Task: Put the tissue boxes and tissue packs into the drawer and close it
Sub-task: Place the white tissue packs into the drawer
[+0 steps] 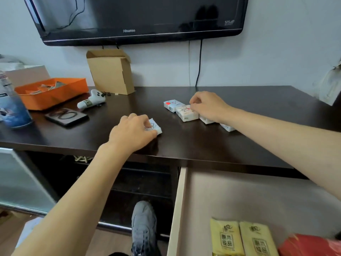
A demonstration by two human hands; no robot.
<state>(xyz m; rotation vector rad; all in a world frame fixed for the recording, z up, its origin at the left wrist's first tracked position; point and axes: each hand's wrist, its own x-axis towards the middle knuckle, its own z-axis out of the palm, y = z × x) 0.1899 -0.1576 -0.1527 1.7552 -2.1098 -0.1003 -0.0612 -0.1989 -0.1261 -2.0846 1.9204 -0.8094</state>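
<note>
Several small white tissue packs lie in a row on the dark tabletop (184, 141). My left hand (132, 133) is closed on one small pack (156, 127) near the table's front. Over the row, my right hand (208, 106) pinches a pack that it mostly hides. A blue-white pack (172, 105) and a cream pack (186, 113) lie just left of that hand; two more packs (227, 127) peek out under my wrist and forearm. Below the table, the drawer (180, 200) stands open, with two yellow tissue packs (227, 239) and a red pack (310, 246) inside.
An orange tray (51, 93), a brown cardboard box (110, 71), a white game controller (92, 101), a black device with hair ties (66, 117) and a blue canister (13, 108) occupy the table's left side. A television (138, 19) hangs above. My shoe (144, 228) is on the floor.
</note>
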